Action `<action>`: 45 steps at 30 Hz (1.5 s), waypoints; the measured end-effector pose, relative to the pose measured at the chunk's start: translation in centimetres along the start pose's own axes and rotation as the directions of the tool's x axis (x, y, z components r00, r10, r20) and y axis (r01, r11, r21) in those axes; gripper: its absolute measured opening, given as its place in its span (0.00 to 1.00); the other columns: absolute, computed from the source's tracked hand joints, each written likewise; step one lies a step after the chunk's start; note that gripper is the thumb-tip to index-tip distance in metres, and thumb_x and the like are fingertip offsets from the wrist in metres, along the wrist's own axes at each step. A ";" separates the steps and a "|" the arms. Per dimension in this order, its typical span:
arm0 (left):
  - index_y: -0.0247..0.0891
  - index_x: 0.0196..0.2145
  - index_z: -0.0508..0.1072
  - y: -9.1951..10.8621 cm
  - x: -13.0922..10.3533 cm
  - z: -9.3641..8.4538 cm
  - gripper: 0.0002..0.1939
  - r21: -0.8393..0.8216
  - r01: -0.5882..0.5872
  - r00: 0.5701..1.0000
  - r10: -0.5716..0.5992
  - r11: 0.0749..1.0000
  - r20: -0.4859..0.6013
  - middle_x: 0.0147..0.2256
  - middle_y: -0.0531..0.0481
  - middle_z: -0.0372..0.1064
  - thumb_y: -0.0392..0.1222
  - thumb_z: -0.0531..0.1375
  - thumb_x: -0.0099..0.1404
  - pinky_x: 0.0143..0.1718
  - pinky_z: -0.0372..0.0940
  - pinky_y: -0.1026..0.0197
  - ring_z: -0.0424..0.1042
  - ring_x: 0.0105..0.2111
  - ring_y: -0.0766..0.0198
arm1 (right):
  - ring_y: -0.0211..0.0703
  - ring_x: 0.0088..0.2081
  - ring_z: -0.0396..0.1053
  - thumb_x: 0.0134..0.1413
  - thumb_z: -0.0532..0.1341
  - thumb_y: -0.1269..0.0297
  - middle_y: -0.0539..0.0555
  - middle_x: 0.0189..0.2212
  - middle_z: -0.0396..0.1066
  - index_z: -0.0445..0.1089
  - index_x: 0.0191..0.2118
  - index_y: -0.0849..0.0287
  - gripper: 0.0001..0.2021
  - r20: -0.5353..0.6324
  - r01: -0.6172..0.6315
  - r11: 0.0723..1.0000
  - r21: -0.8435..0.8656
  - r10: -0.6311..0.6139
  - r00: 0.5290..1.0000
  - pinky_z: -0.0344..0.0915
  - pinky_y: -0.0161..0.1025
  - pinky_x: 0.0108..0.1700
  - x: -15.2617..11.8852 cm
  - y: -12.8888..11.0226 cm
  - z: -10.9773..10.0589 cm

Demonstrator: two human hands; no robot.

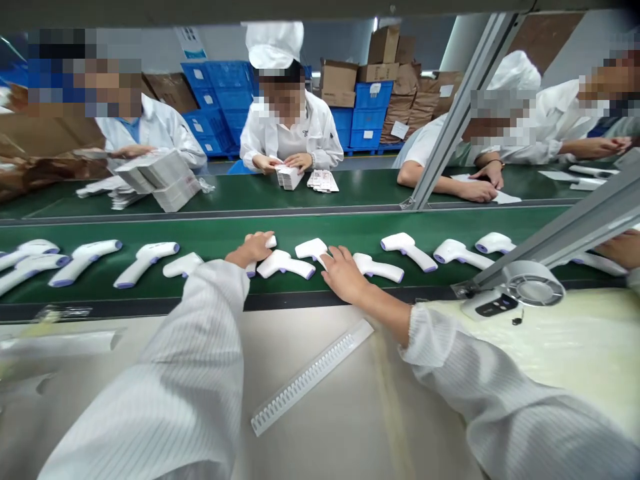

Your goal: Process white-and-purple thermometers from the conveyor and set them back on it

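Note:
White and purple handheld thermometers lie in a row along the green belt [345, 230]. My left hand [251, 248] is closed on one of them, whose white end [271, 241] shows past the fingers. Just right of it rests another thermometer [285, 265], untouched. My right hand [345, 273] has its fingers round the handle of a thermometer [311, 249], the head of which points left. Right beside that hand lies one more thermometer [379, 267]. A clear toothed plastic strip [313, 379] lies slantwise on the pale table [300, 453] below my hands.
A metal post [457, 113] and a small fan [533, 283] stand at the right. Plastic bags [60, 343] lie at the left. Across the belt, people in white coats handle paper stacks [159, 175] and leaflets. Blue crates [370, 113] and cartons [339, 81] are behind.

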State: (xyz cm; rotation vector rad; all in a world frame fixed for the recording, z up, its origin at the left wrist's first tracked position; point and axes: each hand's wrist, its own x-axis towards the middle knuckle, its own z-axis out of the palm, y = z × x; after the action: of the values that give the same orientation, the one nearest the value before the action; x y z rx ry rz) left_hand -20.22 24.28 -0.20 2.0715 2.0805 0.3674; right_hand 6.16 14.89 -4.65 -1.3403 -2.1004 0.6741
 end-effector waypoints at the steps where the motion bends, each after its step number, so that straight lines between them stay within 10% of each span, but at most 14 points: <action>1: 0.33 0.50 0.74 -0.1 0.2 0.2 0.23 -0.018 -0.018 1.000 0.018 1.000 -0.006 0.52 0.35 0.72 0.46 0.65 0.59 0.62 0.60 0.40 0.67 0.57 0.44 | 0.59 0.70 0.51 0.62 0.60 0.73 0.65 0.66 0.60 0.70 0.59 0.60 0.20 0.036 0.083 0.996 -0.021 -0.083 0.996 0.48 0.58 0.72 -1.4 0.6 -0.7; 6: 0.37 0.52 0.72 -0.6 -0.3 -1.7 0.21 -0.149 -0.080 0.969 0.042 0.986 -0.245 0.48 0.46 0.70 0.45 0.61 0.63 0.68 0.49 0.43 0.58 0.63 0.47 | 0.56 0.62 0.65 0.62 0.67 0.59 0.62 0.59 0.71 0.72 0.58 0.57 0.21 0.354 0.412 0.911 -0.029 -0.377 0.856 0.63 0.55 0.64 -9.7 3.9 -4.2; 12: 0.47 0.56 0.68 2.2 -7.5 -6.5 0.26 -0.536 -0.297 0.816 -0.081 0.791 -0.572 0.48 0.54 0.69 0.43 0.67 0.60 0.55 0.62 0.50 0.67 0.51 0.58 | 0.62 0.59 0.66 0.61 0.66 0.65 0.66 0.55 0.73 0.76 0.50 0.62 0.13 0.159 0.186 0.930 -0.316 -0.142 0.977 0.64 0.61 0.62 -14.7 5.6 -5.7; 16: 0.48 0.54 0.66 7.3 -14.2 -5.9 0.32 -0.897 -0.211 0.930 -0.203 0.389 -0.307 0.37 0.53 0.71 0.40 0.69 0.53 0.29 0.69 0.58 0.72 0.35 0.59 | 0.64 0.61 0.64 0.56 0.70 0.68 0.68 0.61 0.68 0.73 0.57 0.64 0.22 0.112 0.101 0.941 -0.323 -0.068 0.991 0.63 0.60 0.63 -15.3 4.7 -6.7; 20: 0.48 0.55 0.66 11.3 -18.4 -2.5 0.35 -0.973 -0.063 0.990 -0.112 0.222 -0.089 0.38 0.49 0.71 0.41 0.70 0.51 0.27 0.73 0.60 0.74 0.35 0.58 | 0.51 0.46 0.73 0.60 0.64 0.71 0.61 0.48 0.75 0.76 0.50 0.62 0.13 0.086 -0.103 0.970 -0.222 0.125 0.988 0.69 0.46 0.50 -14.9 2.9 -7.7; 26: 0.48 0.58 0.64 13.0 -20.0 1.0 0.35 -0.977 0.087 0.996 -0.034 0.195 0.082 0.43 0.48 0.69 0.47 0.71 0.55 0.31 0.74 0.61 0.72 0.40 0.59 | 0.42 0.31 0.71 0.59 0.63 0.73 0.52 0.30 0.75 0.76 0.38 0.60 0.05 0.140 -0.295 0.954 -0.054 0.299 0.944 0.59 0.36 0.35 -13.2 1.9 -7.2; 45: 0.48 0.55 0.61 14.5 -21.5 2.0 0.31 -0.959 0.148 0.987 0.030 0.241 0.160 0.47 0.47 0.66 0.52 0.68 0.58 0.33 0.71 0.60 0.71 0.45 0.55 | 0.41 0.29 0.71 0.50 0.61 0.78 0.51 0.25 0.76 0.73 0.27 0.59 0.08 0.136 -0.318 0.945 0.072 0.307 0.942 0.60 0.37 0.33 -12.9 3.4 -6.1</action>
State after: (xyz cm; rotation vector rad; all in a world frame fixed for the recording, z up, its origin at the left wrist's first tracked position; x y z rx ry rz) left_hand -5.58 2.82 1.25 1.1175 1.1633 1.1184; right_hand 17.02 5.04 -4.90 -1.6344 -1.9381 0.9969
